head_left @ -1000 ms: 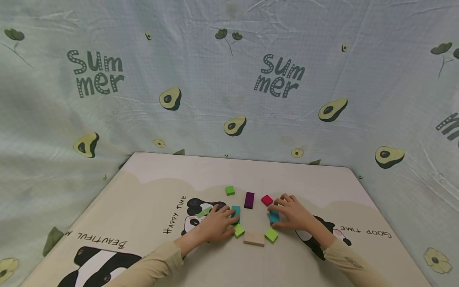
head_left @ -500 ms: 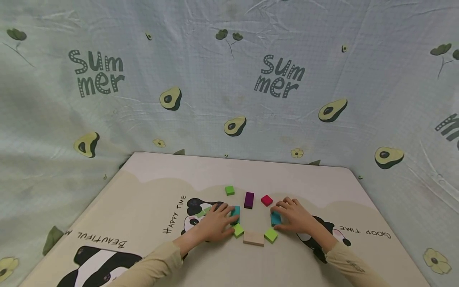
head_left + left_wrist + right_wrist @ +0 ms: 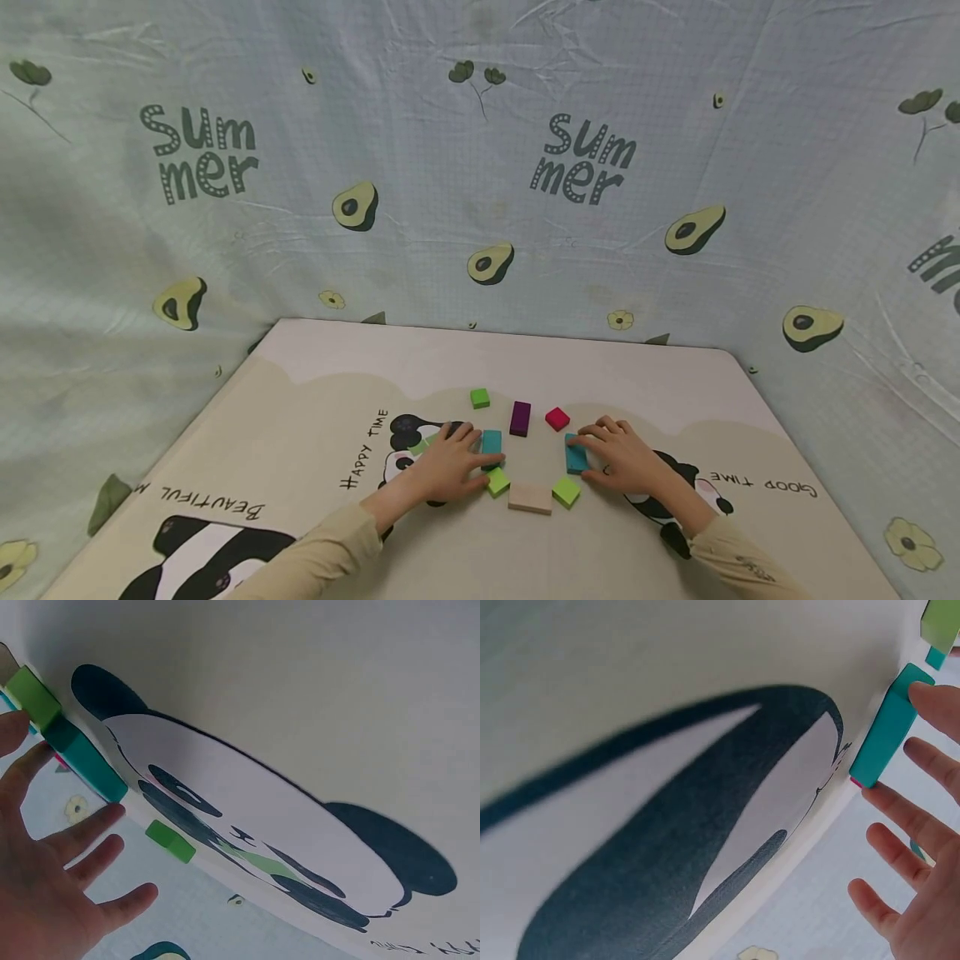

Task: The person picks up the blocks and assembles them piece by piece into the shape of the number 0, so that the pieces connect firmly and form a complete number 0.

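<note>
My left hand (image 3: pixel 450 467) is beside a teal rectangular block (image 3: pixel 491 444) lying on the table. In the left wrist view its fingers are spread; the index fingertip touches the teal block (image 3: pixel 90 765), and another is at its end. The thumb is near a lime cube (image 3: pixel 36 697). To the right, my right hand (image 3: pixel 621 456) reaches over a second teal block (image 3: pixel 577 457). In the right wrist view the thumb touches one end of that teal block (image 3: pixel 889 735), and a fingertip is at the other end; the other fingers are extended and apart.
A natural wood block (image 3: pixel 530 498) lies between two lime cubes (image 3: pixel 498 482). Farther back are a purple block (image 3: pixel 521 418), a red cube (image 3: pixel 557 418) and a green cube (image 3: pixel 480 398). The panda-printed tabletop (image 3: pixel 337 358) ends at a fabric backdrop (image 3: pixel 570 292).
The right teal block has shifted slightly right. My right hand has drawn slightly right, uncovering more of that block. My left hand stays nearly in place, its index finger now farther across its block.
</note>
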{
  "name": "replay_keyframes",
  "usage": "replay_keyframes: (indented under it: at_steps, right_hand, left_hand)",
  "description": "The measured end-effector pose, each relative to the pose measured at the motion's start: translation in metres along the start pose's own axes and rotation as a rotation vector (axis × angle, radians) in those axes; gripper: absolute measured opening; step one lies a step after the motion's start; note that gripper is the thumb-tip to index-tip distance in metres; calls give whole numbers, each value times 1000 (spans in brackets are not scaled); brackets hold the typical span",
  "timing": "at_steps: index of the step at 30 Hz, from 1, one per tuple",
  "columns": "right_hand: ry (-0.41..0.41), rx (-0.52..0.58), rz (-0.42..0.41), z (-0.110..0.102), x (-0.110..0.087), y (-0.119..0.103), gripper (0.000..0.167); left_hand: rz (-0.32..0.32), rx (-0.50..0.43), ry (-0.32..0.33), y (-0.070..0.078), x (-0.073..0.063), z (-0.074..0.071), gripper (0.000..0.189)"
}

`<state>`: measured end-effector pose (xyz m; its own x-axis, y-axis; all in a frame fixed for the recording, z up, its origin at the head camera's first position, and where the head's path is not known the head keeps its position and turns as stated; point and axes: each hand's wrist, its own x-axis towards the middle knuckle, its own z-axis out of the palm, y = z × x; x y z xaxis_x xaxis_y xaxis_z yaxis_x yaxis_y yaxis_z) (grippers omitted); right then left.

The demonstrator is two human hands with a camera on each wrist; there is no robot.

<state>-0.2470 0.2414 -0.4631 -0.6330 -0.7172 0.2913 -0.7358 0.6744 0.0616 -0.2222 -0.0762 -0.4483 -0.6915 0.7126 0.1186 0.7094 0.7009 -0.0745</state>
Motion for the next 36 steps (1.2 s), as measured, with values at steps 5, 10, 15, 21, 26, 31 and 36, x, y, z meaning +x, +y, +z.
replay_keyframes:
  at_steps: [5, 10, 15, 21, 26, 31, 36]
  right_hand:
    - [-16, 15, 9, -1, 0, -2, 44]
    - [-42, 28, 18, -2, 1, -3, 44]
    - [-52, 42, 19, -2, 2, -4, 45]
    - [-64, 47, 18, -3, 4, -6, 45]
    - [-70, 37, 13, -3, 4, -6, 45]
    - [-67, 36, 8, -5, 4, -6, 45]
    - [-80, 35, 6, -5, 5, -7, 45]
  left_hand:
    - [-5, 10, 8, 0, 0, 0, 36]
    - [-15, 5, 6, 0, 0, 2, 36]
    - [-17, 11, 7, 0, 1, 3, 36]
    - [-17, 7, 6, 0, 0, 3, 36]
    - [-11, -65, -7, -4, 3, 2, 40]
    - [-8, -134, -6, -12, 10, 1, 41]
    - [16, -137, -42, -17, 14, 3, 40]
